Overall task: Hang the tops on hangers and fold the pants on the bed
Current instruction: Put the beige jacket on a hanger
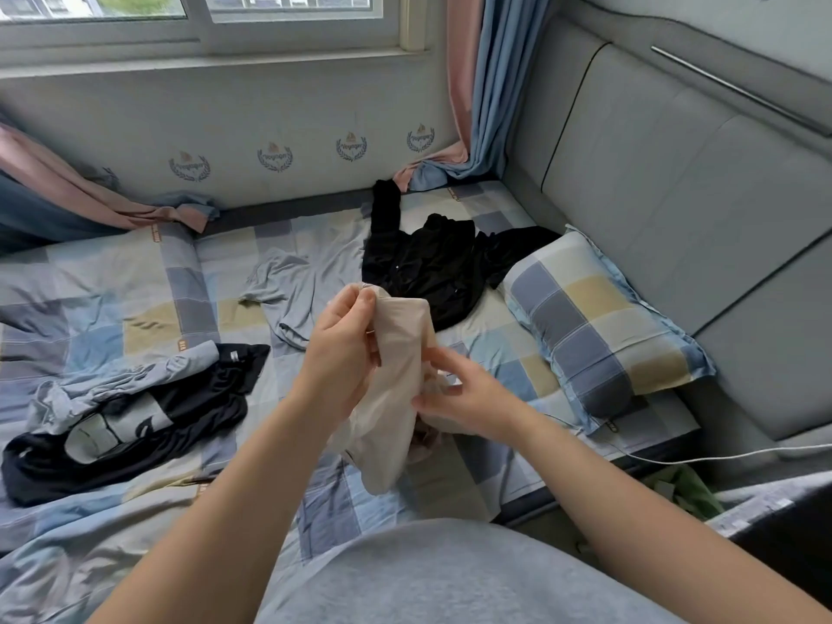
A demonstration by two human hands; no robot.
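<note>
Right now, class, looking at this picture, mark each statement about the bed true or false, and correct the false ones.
1. Both the left hand and the right hand hold the beige garment. True.
2. The black long-sleeved top hangs on a hanger. False: it lies crumpled on the bed.
3. A grey top lies on the bed beyond the hands. True.
4. The checked pillow lies at the bed's left side. False: it lies at the right, beside the black top.
</note>
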